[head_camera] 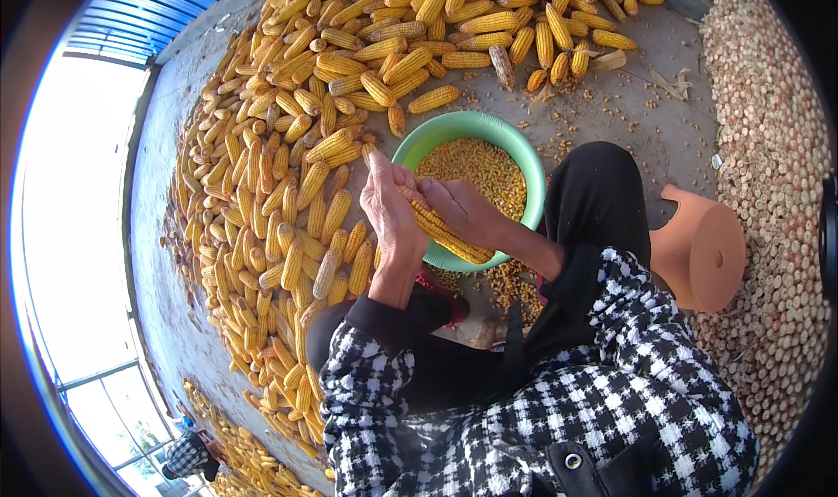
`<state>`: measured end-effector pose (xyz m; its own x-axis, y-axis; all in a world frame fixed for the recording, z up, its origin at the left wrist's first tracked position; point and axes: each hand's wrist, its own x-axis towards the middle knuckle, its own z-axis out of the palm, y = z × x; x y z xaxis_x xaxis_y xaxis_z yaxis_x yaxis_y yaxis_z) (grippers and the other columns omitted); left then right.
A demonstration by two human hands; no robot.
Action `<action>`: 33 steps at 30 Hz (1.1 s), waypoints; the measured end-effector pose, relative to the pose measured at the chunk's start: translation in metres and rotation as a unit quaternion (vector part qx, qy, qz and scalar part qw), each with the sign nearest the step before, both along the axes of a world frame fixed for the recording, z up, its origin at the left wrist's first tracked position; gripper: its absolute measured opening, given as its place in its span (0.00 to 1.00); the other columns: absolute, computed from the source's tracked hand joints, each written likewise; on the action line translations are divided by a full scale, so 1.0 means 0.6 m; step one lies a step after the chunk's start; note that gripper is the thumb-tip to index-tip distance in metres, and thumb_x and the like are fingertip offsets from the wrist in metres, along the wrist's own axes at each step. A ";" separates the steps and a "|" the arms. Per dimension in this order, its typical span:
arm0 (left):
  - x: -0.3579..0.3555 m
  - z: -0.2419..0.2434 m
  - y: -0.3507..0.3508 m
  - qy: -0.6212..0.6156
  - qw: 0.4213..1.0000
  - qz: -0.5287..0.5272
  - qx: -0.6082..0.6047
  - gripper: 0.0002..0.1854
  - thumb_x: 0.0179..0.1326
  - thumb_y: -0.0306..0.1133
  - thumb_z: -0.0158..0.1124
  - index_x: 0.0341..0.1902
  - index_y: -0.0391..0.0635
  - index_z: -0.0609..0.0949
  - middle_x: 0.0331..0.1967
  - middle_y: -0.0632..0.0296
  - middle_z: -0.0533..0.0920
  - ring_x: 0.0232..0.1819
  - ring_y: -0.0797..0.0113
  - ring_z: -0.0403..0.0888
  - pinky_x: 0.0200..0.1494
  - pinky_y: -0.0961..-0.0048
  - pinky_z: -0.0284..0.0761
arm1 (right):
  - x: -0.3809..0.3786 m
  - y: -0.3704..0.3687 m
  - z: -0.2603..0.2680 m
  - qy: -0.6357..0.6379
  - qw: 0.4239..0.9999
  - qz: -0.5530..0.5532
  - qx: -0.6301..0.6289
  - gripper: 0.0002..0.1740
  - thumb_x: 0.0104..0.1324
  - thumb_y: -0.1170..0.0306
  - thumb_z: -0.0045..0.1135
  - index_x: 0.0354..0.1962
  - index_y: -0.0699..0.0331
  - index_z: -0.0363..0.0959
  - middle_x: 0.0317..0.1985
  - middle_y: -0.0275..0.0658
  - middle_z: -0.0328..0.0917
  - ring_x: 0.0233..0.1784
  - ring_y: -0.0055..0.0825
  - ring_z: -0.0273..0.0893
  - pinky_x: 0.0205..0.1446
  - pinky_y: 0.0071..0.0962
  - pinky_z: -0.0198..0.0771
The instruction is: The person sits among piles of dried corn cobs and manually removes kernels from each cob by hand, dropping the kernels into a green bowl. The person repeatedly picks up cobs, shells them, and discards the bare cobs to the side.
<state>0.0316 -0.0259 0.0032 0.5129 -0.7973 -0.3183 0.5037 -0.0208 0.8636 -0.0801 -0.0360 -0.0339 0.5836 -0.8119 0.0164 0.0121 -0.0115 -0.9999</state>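
Observation:
An ear of yellow dried corn (455, 235) slants between my two hands, its lower end over the basin's near rim. My left hand (391, 206) is wrapped around the upper end. Against the ear's side presses my right hand (461, 212), thumb near a patch of bare reddish cob. A small yellow tip pokes out above my left hand; I cannot tell whether it belongs to the same ear. Beneath the hands stands a green plastic basin (535, 183), partly filled with loose corn kernels (488, 170).
Whole ears form a large heap (281, 189) to the left and ahead. On the right lie stripped cobs (759, 117) in a deep bank, beside an orange plastic stool (707, 255). Kernels and husks (674, 84) litter the concrete floor. Another person (190, 454) is at far lower left.

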 end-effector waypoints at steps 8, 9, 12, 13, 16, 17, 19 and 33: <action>0.015 -0.013 -0.003 -0.010 1.000 0.001 0.011 0.23 0.71 0.47 0.52 0.22 0.47 0.68 0.20 0.68 0.66 0.24 0.75 0.63 0.28 0.77 0.61 | 0.006 0.002 -0.008 -0.085 0.994 0.011 0.061 0.29 0.73 0.51 0.42 0.34 0.73 0.74 0.23 0.46 0.75 0.27 0.27 0.72 0.35 0.31 0.68; 0.016 -0.015 -0.002 -0.013 0.999 0.014 0.039 0.23 0.71 0.47 0.53 0.22 0.47 0.68 0.20 0.68 0.66 0.24 0.75 0.62 0.28 0.77 0.61 | 0.005 0.004 -0.005 -0.054 0.998 0.007 0.026 0.29 0.73 0.51 0.42 0.34 0.73 0.74 0.23 0.45 0.75 0.27 0.26 0.72 0.35 0.31 0.68; 0.017 -0.020 0.001 0.034 0.997 -0.007 0.064 0.22 0.71 0.47 0.53 0.22 0.47 0.69 0.21 0.68 0.67 0.24 0.75 0.62 0.28 0.77 0.61 | 0.005 0.007 -0.003 -0.021 0.999 0.005 -0.046 0.28 0.73 0.51 0.43 0.35 0.73 0.75 0.22 0.43 0.74 0.28 0.23 0.73 0.34 0.31 0.68; 0.016 -0.021 0.002 0.035 0.998 -0.010 0.051 0.22 0.71 0.47 0.53 0.23 0.48 0.69 0.21 0.68 0.67 0.24 0.75 0.62 0.28 0.78 0.60 | 0.007 0.008 -0.005 -0.030 0.998 -0.002 -0.046 0.28 0.73 0.51 0.42 0.35 0.73 0.75 0.22 0.42 0.74 0.28 0.22 0.73 0.34 0.31 0.68; 0.012 -0.020 0.003 0.061 0.997 -0.005 0.043 0.21 0.71 0.47 0.53 0.24 0.48 0.69 0.21 0.68 0.66 0.23 0.75 0.61 0.27 0.79 0.60 | 0.013 0.006 -0.017 -0.064 0.998 -0.021 0.006 0.28 0.73 0.52 0.42 0.36 0.73 0.75 0.21 0.43 0.73 0.28 0.22 0.72 0.34 0.31 0.69; 0.012 -0.019 0.003 0.077 0.996 -0.018 0.041 0.21 0.71 0.47 0.53 0.24 0.48 0.69 0.21 0.68 0.66 0.23 0.75 0.61 0.26 0.79 0.60 | 0.013 0.005 -0.020 -0.076 0.996 -0.026 0.032 0.28 0.73 0.52 0.42 0.36 0.73 0.75 0.21 0.43 0.72 0.28 0.22 0.72 0.34 0.31 0.69; 0.012 -0.016 0.003 0.087 0.995 -0.028 0.044 0.20 0.71 0.47 0.53 0.24 0.48 0.70 0.21 0.69 0.66 0.22 0.76 0.61 0.25 0.79 0.60 | 0.010 0.002 -0.022 -0.050 0.998 -0.016 0.023 0.28 0.74 0.52 0.42 0.36 0.73 0.75 0.20 0.42 0.72 0.28 0.21 0.71 0.34 0.31 0.69; 0.015 -0.025 0.002 0.046 0.997 -0.001 0.061 0.21 0.68 0.47 0.58 0.23 0.46 0.70 0.20 0.66 0.68 0.19 0.74 0.62 0.22 0.75 0.61 | 0.005 0.004 -0.013 -0.014 1.000 -0.018 -0.013 0.31 0.73 0.49 0.40 0.40 0.72 0.75 0.22 0.49 0.75 0.28 0.33 0.78 0.36 0.34 0.70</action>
<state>0.0408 -0.0246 -0.0116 0.4754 -0.7506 -0.4589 0.5807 -0.1242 0.8046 -0.0770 -0.0334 -0.0419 0.5535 -0.8312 0.0525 0.0384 -0.0376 -0.9986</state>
